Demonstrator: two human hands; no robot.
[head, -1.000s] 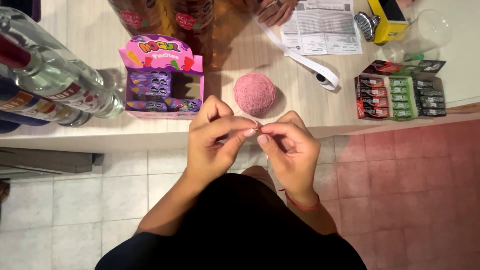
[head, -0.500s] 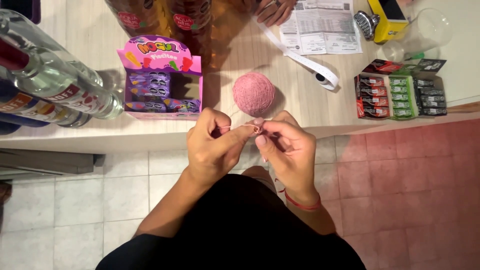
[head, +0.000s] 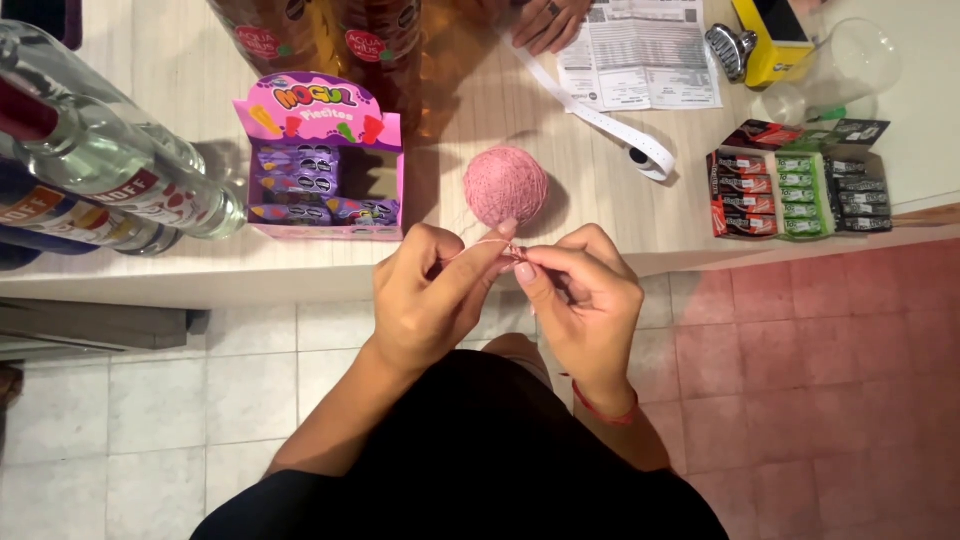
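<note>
My left hand (head: 432,300) and my right hand (head: 583,295) meet fingertip to fingertip just below the counter's front edge. Both pinch a thin pink strand of yarn (head: 500,246) and a tiny knotted bit of it between thumbs and forefingers. The strand leads up to a pink ball of yarn (head: 505,186) resting on the wooden counter (head: 200,90) right above my hands. A red cord is around my right wrist.
A pink and purple candy display box (head: 325,160) stands left of the ball. Clear bottles (head: 110,170) lie at the far left. A gum rack (head: 800,190), paper sheet (head: 640,55), white tape (head: 625,135) and another person's hand (head: 548,22) are farther back. Tiled floor below.
My hands have stayed at the same spot. The fingers have shifted slightly on the strand, with my left thumb now stretched toward the right fingertips.
</note>
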